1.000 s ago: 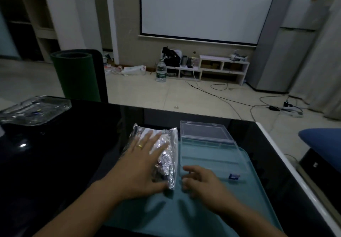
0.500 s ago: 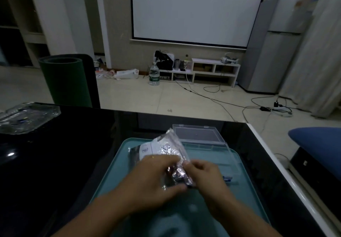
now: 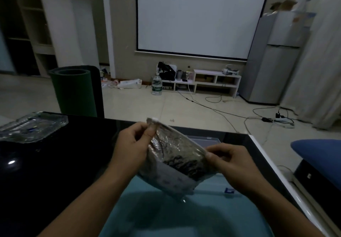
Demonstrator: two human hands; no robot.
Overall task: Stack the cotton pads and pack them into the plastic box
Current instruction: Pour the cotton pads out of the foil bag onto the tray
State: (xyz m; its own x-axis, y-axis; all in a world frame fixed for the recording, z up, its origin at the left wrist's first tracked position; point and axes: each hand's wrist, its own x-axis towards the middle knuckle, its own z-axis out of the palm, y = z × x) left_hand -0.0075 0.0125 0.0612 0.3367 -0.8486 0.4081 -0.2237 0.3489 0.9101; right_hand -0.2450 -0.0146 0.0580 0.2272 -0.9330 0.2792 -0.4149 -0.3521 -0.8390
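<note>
Both hands hold one shiny bag (image 3: 175, 161) in the air above the teal mat (image 3: 203, 216). Left hand (image 3: 132, 149) pinches the upper far corner of the bag between thumb and fingers, and right hand (image 3: 230, 163) pinches the edge on the opposite side, lower and nearer to the person. So the long top edge of the bag runs on a slant, from high at the left to low at the right, and the body of the bag hangs down between the two hands and toward the mat. I think the cotton pads are inside, but the foil is crumpled and dark, so I cannot see them clearly. The plastic box (image 3: 204, 139) lies on the black bench (image 3: 55, 163) just behind the bag, mostly hidden by it; only its far rim shows. The right hand is nearer to the box. As I judge it, the step now is to open the bag, pulling the two pinched sides apart along that slanted edge. A small blue thing (image 3: 228, 190) lies on the mat under the right wrist.
</note>
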